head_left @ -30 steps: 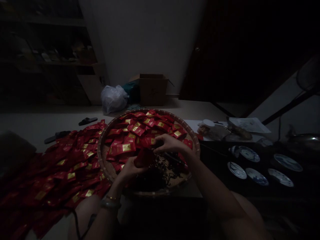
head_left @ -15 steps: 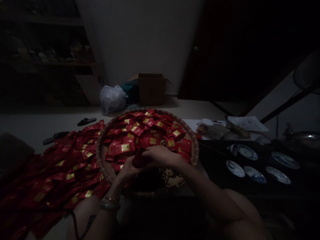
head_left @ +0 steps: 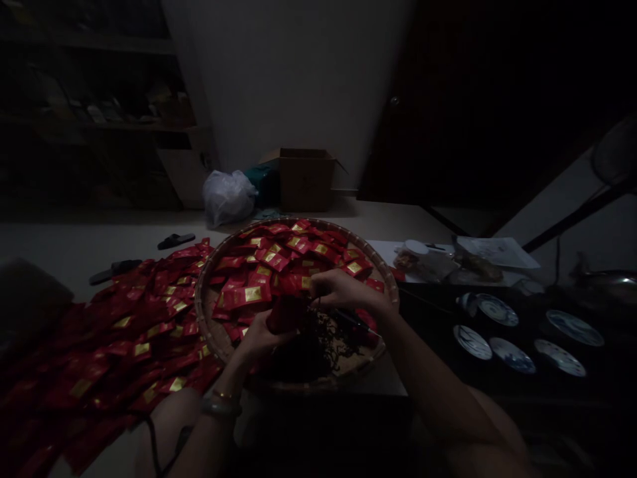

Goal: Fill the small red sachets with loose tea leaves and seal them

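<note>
A round woven basket tray point(head_left: 209, 292) holds many red packets with gold labels point(head_left: 259, 292) and a dark pile of loose tea leaves point(head_left: 308, 348) at its near side. My left hand point(head_left: 259, 337) is closed on a red packet point(head_left: 284, 313) held above the leaves. My right hand point(head_left: 343, 291) is pinched shut just right of that packet's top, and dark strands of tea hang from its fingers. A bracelet sits on my left wrist point(head_left: 219, 401).
A big heap of red packets point(head_left: 124, 332) covers the surface left of the basket. Small blue-and-white dishes point(head_left: 512, 335) lie at the right. A cardboard box point(head_left: 304, 178) and a white plastic bag point(head_left: 226, 196) stand on the floor behind. Slippers point(head_left: 174, 240) lie at the left.
Half a second ago my right hand covered the top of the packet; it has now lifted up and to the right, pinching tea leaves. My left hand has kept the packet in place.
</note>
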Available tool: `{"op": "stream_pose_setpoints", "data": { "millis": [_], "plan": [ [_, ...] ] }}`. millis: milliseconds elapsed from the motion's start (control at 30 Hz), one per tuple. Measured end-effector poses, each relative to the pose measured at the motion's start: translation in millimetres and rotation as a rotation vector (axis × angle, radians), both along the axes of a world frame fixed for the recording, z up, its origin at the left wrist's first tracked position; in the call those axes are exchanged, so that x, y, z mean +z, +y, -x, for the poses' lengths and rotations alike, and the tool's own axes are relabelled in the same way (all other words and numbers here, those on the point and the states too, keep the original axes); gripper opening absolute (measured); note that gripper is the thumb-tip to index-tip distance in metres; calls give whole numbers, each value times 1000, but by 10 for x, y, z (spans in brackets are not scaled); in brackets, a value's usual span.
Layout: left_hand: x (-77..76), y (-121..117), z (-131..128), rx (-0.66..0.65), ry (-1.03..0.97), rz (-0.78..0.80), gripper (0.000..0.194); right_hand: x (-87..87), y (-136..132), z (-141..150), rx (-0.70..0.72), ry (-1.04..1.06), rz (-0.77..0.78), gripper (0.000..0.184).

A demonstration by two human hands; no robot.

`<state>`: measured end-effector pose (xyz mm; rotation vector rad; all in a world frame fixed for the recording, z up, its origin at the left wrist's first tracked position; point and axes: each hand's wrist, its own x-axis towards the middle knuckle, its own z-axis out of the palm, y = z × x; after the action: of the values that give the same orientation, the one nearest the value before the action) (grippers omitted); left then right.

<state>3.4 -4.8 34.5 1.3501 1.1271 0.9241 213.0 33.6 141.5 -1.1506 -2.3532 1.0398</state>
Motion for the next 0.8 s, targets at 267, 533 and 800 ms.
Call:
{"op": "stream_pose_setpoints", "data": {
  "millis": [267, 533, 800],
  "plan": [
    [64, 1, -19, 40, -34, -12, 44, -148, -110, 162, 49, 50, -297, 28],
    [-63, 48, 18, -59, -21, -19, 37, -387, -40, 502, 149, -378, -199, 27],
    [79, 23, -13, -38, -164, 81, 41, -582, 133, 410, 233, -331, -119, 26]
  ]
}}
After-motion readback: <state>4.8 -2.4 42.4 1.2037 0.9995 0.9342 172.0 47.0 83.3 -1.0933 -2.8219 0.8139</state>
